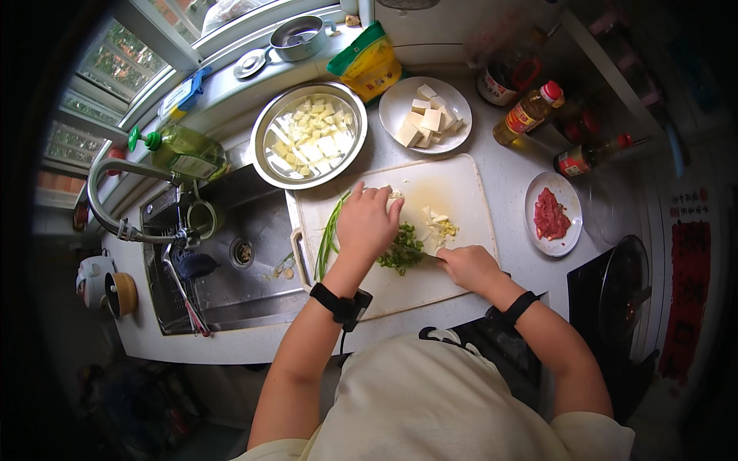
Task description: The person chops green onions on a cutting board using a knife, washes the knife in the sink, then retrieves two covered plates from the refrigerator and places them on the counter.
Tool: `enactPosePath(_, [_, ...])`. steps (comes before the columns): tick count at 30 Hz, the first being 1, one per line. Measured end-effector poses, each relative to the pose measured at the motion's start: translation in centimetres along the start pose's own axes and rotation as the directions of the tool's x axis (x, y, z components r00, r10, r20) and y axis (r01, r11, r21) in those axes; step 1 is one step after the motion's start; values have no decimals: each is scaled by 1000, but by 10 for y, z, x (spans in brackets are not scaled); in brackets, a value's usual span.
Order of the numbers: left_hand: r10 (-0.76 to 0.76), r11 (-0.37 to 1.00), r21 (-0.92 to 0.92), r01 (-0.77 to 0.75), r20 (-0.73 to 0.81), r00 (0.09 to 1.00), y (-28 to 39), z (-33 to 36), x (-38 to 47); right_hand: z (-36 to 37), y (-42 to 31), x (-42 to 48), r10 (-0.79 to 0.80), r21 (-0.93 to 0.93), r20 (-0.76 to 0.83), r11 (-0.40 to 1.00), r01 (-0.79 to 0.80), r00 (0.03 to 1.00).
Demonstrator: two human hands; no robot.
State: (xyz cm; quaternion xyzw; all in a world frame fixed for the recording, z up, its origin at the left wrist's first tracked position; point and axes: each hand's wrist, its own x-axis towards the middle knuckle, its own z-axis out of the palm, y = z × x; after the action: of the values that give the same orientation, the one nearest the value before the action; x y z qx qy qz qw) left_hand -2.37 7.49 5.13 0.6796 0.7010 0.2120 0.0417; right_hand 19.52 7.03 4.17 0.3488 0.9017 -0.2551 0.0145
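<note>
My right hand (471, 269) grips the handle of a kitchen knife (429, 255), whose blade reaches into a pile of chopped green scallions (402, 249). Over the white cutting board (426, 297), my left hand (368, 223) is spread palm down, left of that pile; what lies under its palm is hidden. Long scallion stalks (327, 236) run along its left side. Pale bits, partly covered, show by its fingertips. Sliced and minced garlic (439, 223) sits on the board above the knife.
Left is a steel sink (262, 288) with a curved faucet (98, 199). Behind the board stand a steel basin (259, 167) of diced pale pieces in water and a plate (392, 106) of tofu blocks. Rightward are an oil bottle (522, 120), a plate (533, 193) of raw meat and a pan (625, 288).
</note>
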Motion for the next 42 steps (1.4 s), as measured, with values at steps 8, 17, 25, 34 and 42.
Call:
enactPosePath(8, [-74,985,-148,91,119,990,-24,4,-5,-16,-33,5,108,-92,63,991,-102,992])
enactPosePath(17, [-318,905,-248,346,146,937,-39,-1,0,-77,-36,47,-42,-288,172,953,91,984])
enactPosePath(25, [-323,940,-110,324,27,946,-17,2,3,-58,9,63,-18,-249,267,965,87,964])
enactPosePath(34, [-258,961,-96,259,20,966,-6,1,8,-52,30,62,-81,-184,212,975,121,974])
enactPosePath(42, [-217,975,-52,218,33,976,-11,8,-10,-52,28,65,-99,-247,251,955,162,963])
